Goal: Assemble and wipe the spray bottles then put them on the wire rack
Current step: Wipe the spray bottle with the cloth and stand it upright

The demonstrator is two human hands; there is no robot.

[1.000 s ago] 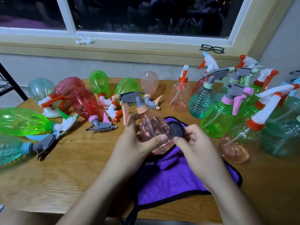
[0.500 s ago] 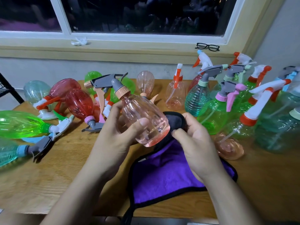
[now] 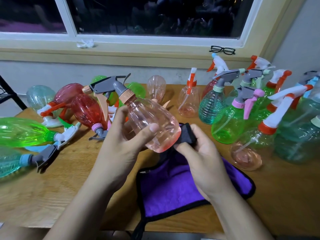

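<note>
My left hand (image 3: pixel 124 135) grips a clear pink spray bottle (image 3: pixel 154 123) with a grey trigger head, held above the table and tilted, head up to the left. My right hand (image 3: pixel 202 153) pinches a folded black-edged corner of the purple cloth (image 3: pixel 173 186) against the bottle's base. The remainder of the cloth lies flat on the wooden table (image 3: pixel 60 179). A dark corner of the wire rack (image 3: pixel 7 94) shows at the far left edge.
Several assembled bottles lie on their sides at the left, among them a green bottle (image 3: pixel 26 132) and a red bottle (image 3: pixel 86 111). Several upright bottles crowd the right, with a green one (image 3: pixel 230 123) nearest. Black glasses (image 3: pixel 222 49) rest on the window sill.
My left hand lifted the pink bottle off the cloth and tilted it, head to the upper left. My right hand followed, bringing the cloth corner up against the bottle's base.
</note>
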